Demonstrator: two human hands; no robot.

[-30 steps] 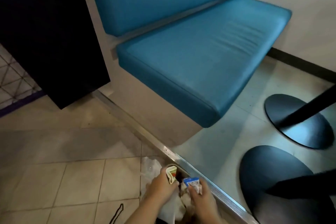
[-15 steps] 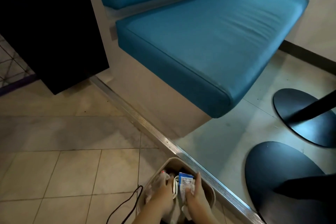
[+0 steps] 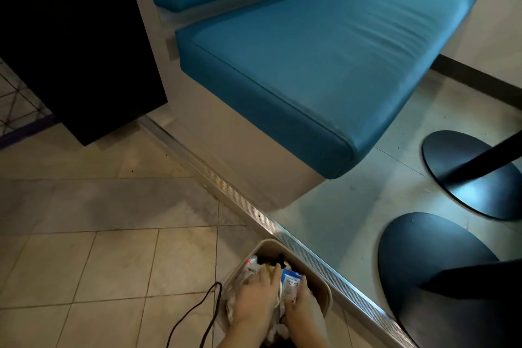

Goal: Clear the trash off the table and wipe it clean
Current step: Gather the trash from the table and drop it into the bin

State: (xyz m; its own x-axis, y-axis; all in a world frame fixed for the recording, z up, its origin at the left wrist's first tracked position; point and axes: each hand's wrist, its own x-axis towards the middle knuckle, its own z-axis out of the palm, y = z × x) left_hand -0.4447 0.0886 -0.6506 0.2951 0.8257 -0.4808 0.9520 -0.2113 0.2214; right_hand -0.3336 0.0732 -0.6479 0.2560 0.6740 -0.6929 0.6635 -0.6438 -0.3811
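A beige trash bin stands on the tiled floor at the bottom of the head view, stuffed with crumpled plastic and paper trash. Both my hands are down inside it. My left hand lies palm down on the trash, fingers stretched forward, pressing it in. My right hand holds a blue-and-white packet with the thumb along its edge; its fingers are hidden in the trash. A pale cup rim shows between the two hands.
A black cable loops on the floor left of the bin. A metal floor strip runs diagonally past the bin. Beyond are a blue bench, two black round table bases and a black panel.
The bin has come fully into view. Both hands have moved down into it, pushing the cup, the packet and the crumpled plastic deeper among the trash.
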